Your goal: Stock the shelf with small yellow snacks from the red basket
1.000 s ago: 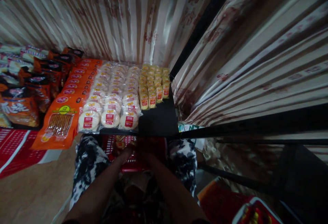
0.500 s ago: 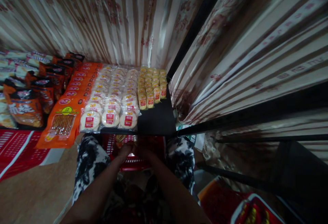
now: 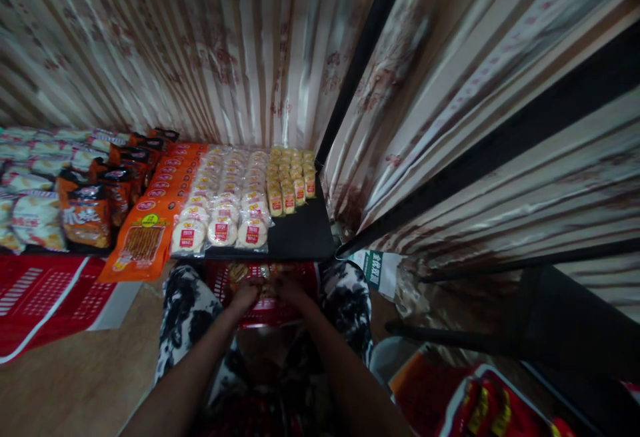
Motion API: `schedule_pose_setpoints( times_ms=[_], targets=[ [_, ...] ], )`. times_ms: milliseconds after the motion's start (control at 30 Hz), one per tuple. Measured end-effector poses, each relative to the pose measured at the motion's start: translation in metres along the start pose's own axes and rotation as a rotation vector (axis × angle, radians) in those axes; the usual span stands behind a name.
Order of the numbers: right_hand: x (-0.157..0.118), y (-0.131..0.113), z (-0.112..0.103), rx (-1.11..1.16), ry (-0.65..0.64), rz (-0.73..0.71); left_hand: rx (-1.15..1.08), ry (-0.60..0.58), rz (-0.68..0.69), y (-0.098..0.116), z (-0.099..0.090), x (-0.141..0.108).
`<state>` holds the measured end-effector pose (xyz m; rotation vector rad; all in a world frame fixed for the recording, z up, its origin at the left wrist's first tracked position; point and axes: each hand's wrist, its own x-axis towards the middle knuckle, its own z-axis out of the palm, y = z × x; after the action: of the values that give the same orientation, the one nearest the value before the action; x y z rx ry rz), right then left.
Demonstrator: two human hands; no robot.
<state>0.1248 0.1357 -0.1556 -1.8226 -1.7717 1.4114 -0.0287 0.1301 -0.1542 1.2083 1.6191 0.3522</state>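
Observation:
Both hands are low inside a red plastic basket (image 3: 250,322) between the knees, below the front edge of the black shelf (image 3: 300,240). My left hand (image 3: 247,294) has its fingers curled together near small wrapped packets (image 3: 239,270) in the basket. Close beside it, my right hand (image 3: 287,288) is also closed, its fingertips almost meeting the left ones. Dim light and the hands themselves hide what the fingers hold. Yellow-wrapped snacks (image 3: 289,202) stand in rows on the shelf above, next to rows of clear-wrapped round crackers (image 3: 221,229).
Orange stick-snack packs (image 3: 143,240), orange-and-black bags (image 3: 87,217) and white bags (image 3: 37,217) fill the shelf's left side. A red basket (image 3: 45,304) stands below left. Pleated curtains (image 3: 250,57) hang behind. Red packages (image 3: 480,404) lie at lower right, beside black frame bars (image 3: 450,150).
The view has shifted slightly, and the shelf goods appear further right at the left side. Both hands stay in the basket, now a little further apart.

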Motion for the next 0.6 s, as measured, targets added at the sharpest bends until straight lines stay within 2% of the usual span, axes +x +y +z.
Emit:
schedule_pose_setpoints(
  times_ms=[233, 433, 533, 600],
  targets=[
    [-0.018, -0.014, -0.021, 0.092, 0.148, 0.051, 0.099, 0.005, 0.174, 0.015, -0.008, -0.024],
    [-0.033, -0.035, -0.034, 0.099, 0.185, 0.052, -0.021, 0.012, 0.385, 0.020, -0.002, -0.038],
    [-0.050, -0.055, -0.049, 0.016, 0.233, 0.024, -0.043, 0.059, 0.395, 0.028, -0.004, -0.047],
    [-0.071, -0.075, -0.065, -0.061, 0.290, -0.010, -0.080, 0.066, 0.375, 0.033, -0.006, -0.053]
  ],
)
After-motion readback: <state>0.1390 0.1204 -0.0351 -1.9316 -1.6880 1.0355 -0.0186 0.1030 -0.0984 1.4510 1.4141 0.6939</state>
